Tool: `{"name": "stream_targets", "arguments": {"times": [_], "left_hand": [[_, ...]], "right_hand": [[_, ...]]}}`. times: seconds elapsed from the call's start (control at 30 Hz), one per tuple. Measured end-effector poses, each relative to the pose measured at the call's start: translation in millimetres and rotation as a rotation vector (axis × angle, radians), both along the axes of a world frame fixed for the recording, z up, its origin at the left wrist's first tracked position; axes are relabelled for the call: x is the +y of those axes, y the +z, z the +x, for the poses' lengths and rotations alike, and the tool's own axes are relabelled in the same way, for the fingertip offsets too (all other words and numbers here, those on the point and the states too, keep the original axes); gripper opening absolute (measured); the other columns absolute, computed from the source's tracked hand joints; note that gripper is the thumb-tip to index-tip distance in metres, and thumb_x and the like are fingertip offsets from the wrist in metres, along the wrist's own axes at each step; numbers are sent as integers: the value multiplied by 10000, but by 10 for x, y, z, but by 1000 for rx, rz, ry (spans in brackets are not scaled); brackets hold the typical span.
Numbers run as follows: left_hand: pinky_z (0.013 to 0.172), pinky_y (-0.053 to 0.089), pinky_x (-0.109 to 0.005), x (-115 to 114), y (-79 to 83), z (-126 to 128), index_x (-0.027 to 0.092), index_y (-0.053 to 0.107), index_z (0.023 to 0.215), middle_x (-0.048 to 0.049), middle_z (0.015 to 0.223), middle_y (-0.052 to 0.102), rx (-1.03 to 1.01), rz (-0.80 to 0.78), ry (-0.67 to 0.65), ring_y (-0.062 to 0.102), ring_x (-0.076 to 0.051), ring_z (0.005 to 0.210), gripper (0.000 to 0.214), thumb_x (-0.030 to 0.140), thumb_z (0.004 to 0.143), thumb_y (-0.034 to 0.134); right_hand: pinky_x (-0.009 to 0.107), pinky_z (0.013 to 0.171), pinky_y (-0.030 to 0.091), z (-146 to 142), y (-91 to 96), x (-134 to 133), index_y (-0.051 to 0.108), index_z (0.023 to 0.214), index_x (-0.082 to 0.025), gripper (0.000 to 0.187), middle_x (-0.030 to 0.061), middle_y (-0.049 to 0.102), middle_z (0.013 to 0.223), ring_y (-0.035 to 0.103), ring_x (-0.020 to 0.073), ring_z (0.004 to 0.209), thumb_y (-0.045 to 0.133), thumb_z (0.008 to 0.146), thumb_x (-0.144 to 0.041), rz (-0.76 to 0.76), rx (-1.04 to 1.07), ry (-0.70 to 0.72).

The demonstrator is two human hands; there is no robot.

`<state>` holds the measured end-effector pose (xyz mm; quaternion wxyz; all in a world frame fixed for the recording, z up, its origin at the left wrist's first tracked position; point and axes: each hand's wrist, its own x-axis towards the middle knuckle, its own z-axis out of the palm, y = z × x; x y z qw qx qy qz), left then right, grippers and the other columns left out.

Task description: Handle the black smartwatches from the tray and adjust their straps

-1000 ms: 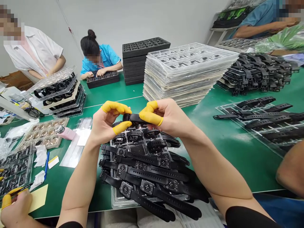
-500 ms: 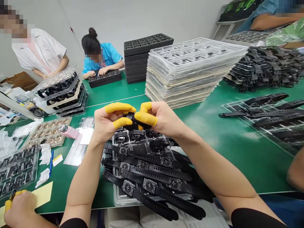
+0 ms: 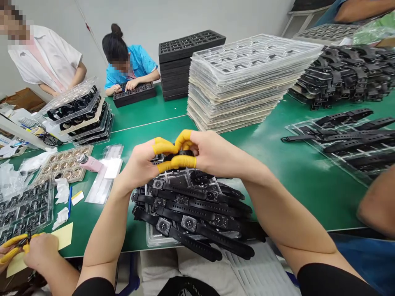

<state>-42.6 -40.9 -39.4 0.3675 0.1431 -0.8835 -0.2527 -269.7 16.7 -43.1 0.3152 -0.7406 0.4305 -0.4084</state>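
My left hand point(image 3: 142, 166) and my right hand point(image 3: 212, 153) meet over the green table point(image 3: 286, 181), both with yellow finger cots on thumb and forefingers. Together they pinch a black smartwatch point(image 3: 180, 154), its strap curled up between the fingertips; most of it is hidden by my fingers. Right below lies a clear tray point(image 3: 160, 240) heaped with several black watches point(image 3: 191, 209), straps laid flat, backs up.
A tall stack of clear blister trays point(image 3: 247, 82) and black trays point(image 3: 188, 61) stand behind. Piles of black watches point(image 3: 345, 78) and straps on a tray point(image 3: 348, 139) lie right. Filled trays point(image 3: 80, 115) and small-part trays point(image 3: 61, 166) sit left. Other people work around; a neighbour's hand point(image 3: 40, 250) at lower left.
My hands have drawn together and dropped closer to the heaped tray, folding the watch strap between the fingertips. The neighbour's hand at lower left now shows yellow-handled pliers.
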Motion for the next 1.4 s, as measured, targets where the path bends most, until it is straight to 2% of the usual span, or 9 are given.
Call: {"name": "stream_targets", "arguments": {"times": [0.17, 0.33, 0.43, 0.67, 0.93, 1.03, 1.13, 1.27, 1.4], "left_hand": [[893, 613, -347, 239, -322, 248, 230, 798, 1175, -80, 1106, 810, -171, -68, 99, 759, -216, 999, 191, 248, 984, 801], [848, 594, -341, 394, -651, 660, 217, 826, 1112, -52, 972, 678, -145, -104, 503, 682, -199, 903, 181, 170, 1021, 676], [963, 605, -405, 439, -712, 826, 195, 818, 1172, -74, 1026, 611, -360, -1, 682, 673, -231, 965, 252, 166, 1035, 609], [1131, 547, -495, 456, -692, 900, 204, 745, 1309, -122, 1198, 574, -619, 97, 683, 624, -293, 1188, 320, 168, 1060, 546], [1087, 562, -462, 493, -610, 956, 208, 705, 1142, -112, 1226, 659, -621, 192, 631, 670, -282, 1168, 283, 48, 939, 589], [960, 591, -427, 482, -526, 1007, 211, 708, 972, -66, 1033, 749, -484, 263, 594, 707, -258, 987, 177, 65, 901, 637], [851, 597, -369, 359, -408, 1015, 193, 746, 989, -38, 932, 777, -102, 378, 601, 725, -210, 853, 133, 155, 864, 772], [716, 563, -270, 63, -221, 739, 148, 724, 1036, 13, 779, 728, 620, 617, 608, 693, -124, 656, 334, 190, 780, 936], [871, 614, -285, -101, 41, 254, 135, 712, 1059, -4, 916, 748, 1029, 892, 373, 792, -133, 830, 174, 227, 959, 820]], "right_hand": [[297, 763, 513, 108, -276, 293, 722, 1113, -164, 114, 67, 794, 1012, 716, 200, 848, 730, 1000, -152, 21, 399, -33], [344, 921, 549, 293, -507, 368, 713, 1251, -122, 201, 160, 810, 1157, 766, 276, 1089, 669, 1069, -195, 24, 620, -98], [348, 875, 550, 359, -512, 442, 699, 1313, -116, 270, 180, 785, 1250, 770, 285, 1075, 650, 1083, -250, -68, 711, -168], [336, 585, 335, 631, -563, 791, 778, 1095, -146, 379, 160, 778, 1051, 770, 269, 805, 457, 1154, -338, -47, 974, -301], [320, 558, 283, 669, -604, 870, 764, 1146, -149, 310, 173, 734, 1236, 755, 262, 937, 488, 1145, -291, -54, 989, -273], [320, 574, 322, 608, -633, 841, 747, 1066, -145, 235, 165, 756, 1111, 741, 274, 918, 536, 1100, -243, -67, 968, -241], [317, 594, 391, 476, -583, 760, 723, 995, -175, 188, 96, 756, 883, 694, 235, 736, 559, 1059, -242, -65, 809, -155], [316, 606, 522, 343, -206, 605, 765, 1044, -224, 247, 53, 759, 779, 668, 206, 632, 557, 1068, -355, -34, 368, 84], [325, 664, 635, 375, 217, 481, 840, 1144, -325, 252, 57, 838, 974, 774, 230, 767, 665, 1014, -452, -22, 25, 243]]}}
